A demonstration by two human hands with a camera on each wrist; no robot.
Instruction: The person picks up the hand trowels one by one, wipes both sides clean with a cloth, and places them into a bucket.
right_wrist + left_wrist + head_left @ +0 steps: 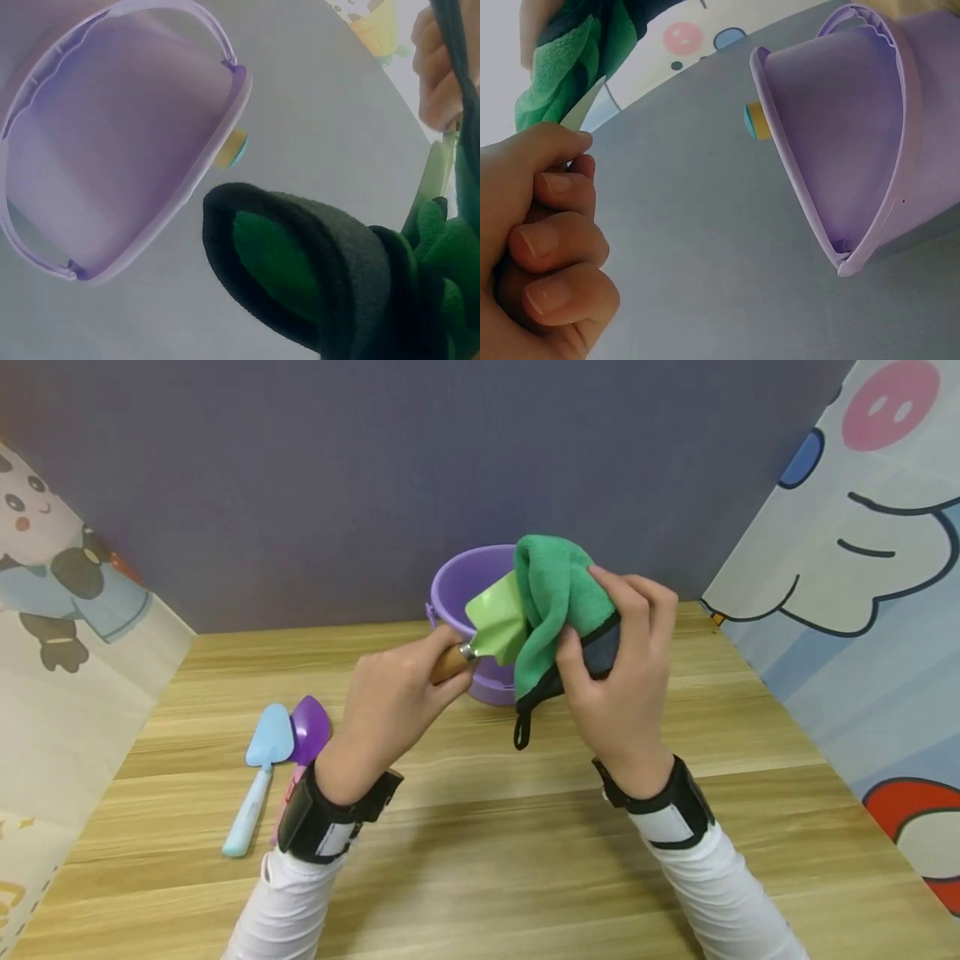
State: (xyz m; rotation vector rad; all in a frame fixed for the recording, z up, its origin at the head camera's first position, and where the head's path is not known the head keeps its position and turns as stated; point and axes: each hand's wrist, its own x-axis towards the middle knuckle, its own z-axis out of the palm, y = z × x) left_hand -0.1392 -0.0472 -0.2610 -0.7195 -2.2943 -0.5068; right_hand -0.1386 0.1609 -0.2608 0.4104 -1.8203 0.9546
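Note:
My left hand [397, 697] grips the wooden handle of a small hand trowel with a light green blade [495, 614], held up in front of the purple bucket [453, 581]. Thumb and fingers of my right hand [626, 672] hold a green cloth [551, 593] with a dark grey back and a black hanging loop. Folds of the cloth lie over the far end of the blade, so the tip is hidden. In the left wrist view, the curled fingers [562, 240] hide most of the handle.
On the wooden table [465, 877], a light blue trowel [258, 777] and a purple one [309, 731] with a pink handle lie at the left. A yellow piece with a teal end [231, 148] shows past the bucket's rim. A grey wall [315, 485] stands behind.

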